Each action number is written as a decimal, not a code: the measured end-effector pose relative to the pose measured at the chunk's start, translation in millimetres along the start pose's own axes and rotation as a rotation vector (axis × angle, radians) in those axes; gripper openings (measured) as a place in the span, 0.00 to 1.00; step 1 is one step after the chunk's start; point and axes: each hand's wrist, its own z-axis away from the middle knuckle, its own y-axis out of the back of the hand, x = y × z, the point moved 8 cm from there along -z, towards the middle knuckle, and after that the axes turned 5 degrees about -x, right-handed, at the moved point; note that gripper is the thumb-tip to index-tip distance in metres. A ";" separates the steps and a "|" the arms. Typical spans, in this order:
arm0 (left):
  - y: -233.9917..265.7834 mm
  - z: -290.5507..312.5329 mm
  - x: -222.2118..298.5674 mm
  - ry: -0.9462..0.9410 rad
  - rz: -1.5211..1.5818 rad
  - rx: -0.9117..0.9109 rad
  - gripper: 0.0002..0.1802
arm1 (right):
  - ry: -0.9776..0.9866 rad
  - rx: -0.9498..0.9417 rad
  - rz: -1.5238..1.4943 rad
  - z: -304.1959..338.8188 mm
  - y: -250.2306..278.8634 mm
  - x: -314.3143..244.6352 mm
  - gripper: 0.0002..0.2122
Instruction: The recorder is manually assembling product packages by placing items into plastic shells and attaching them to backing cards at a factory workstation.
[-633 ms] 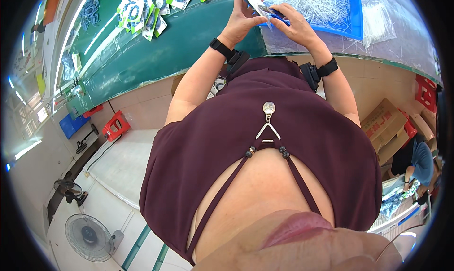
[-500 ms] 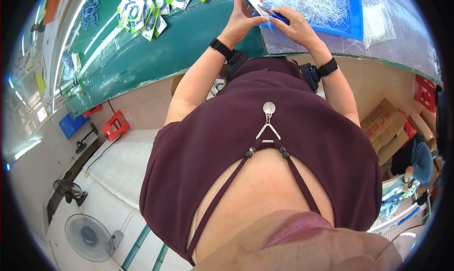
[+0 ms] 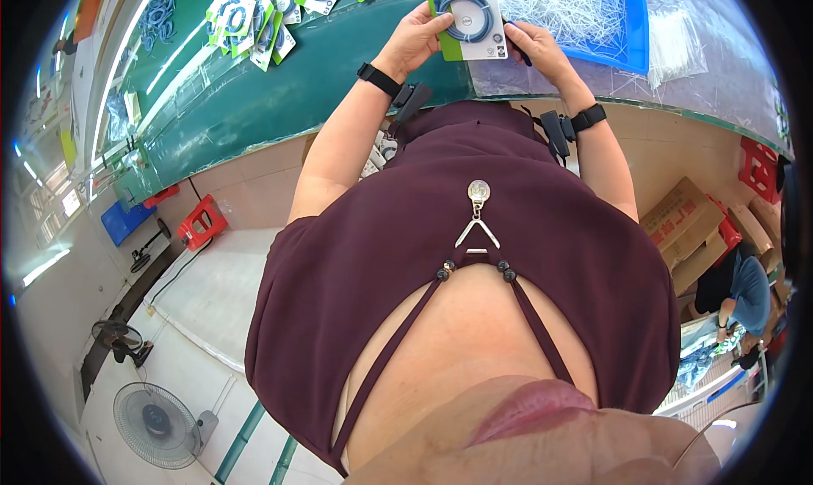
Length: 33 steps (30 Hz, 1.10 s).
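Observation:
In my left hand (image 3: 417, 39) is a white and green packaging card, pinched at its left edge with the thumb on its front. A coiled blue cable (image 3: 486, 29) is fixed to the card (image 3: 449, 49), which faces up. My right hand (image 3: 542, 51) is closed at the card's right edge, its fingers close to or touching it. From that hand sticks out the dark handle of blue-handled pliers (image 3: 520, 55); their jaws are hidden. Several similar carded cables (image 3: 254, 19) lie piled on the green table to the left.
A blue tray (image 3: 638, 27) full of thin clear plastic strips (image 3: 563, 11) stands right of my hands. A clear bag of strips (image 3: 677, 49) lies beside it. Loose blue cables (image 3: 158, 19) rest at the far left. The table's front edge (image 3: 279, 150) runs before my body.
The card was tilted nearly edge-on with the pliers' jaws against it. Now it is turned face up, and the pliers have drawn back to its right edge.

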 end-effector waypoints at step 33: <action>0.0 -13.3 -14.3 -0.339 0.509 0.252 0.25 | 0.330 0.617 1.348 15.2 -23.5 -82.3 0.19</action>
